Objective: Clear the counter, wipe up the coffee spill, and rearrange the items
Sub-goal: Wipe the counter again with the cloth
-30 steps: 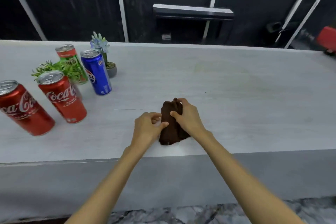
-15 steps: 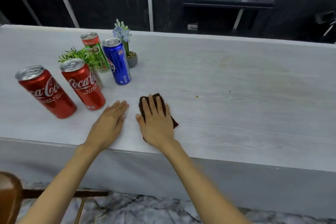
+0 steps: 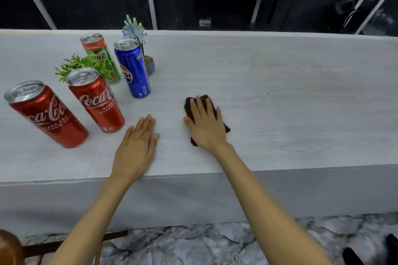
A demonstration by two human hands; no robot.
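A dark brown cloth [image 3: 190,103] lies on the pale grey counter [image 3: 280,118], mostly covered by my right hand [image 3: 205,123], which presses flat on it with fingers spread. My left hand [image 3: 136,148] rests palm down on the bare counter beside it, holding nothing. To the left stand two red Coca-Cola cans [image 3: 97,101] [image 3: 46,114], a blue Pepsi can [image 3: 133,69] and a red-and-green can [image 3: 101,56]. A faint brownish stain [image 3: 286,66] shows on the counter at the far right.
A small green plant [image 3: 86,64] sits among the cans and a potted blue flower [image 3: 140,45] stands behind the Pepsi can. The counter's front edge runs just under my wrists. A brown stool [image 3: 8,247] is at the lower left, over marble floor.
One second ago both hands were folding the cloth. My right hand now presses it flat on the counter. My left hand has let go and lies flat beside it.
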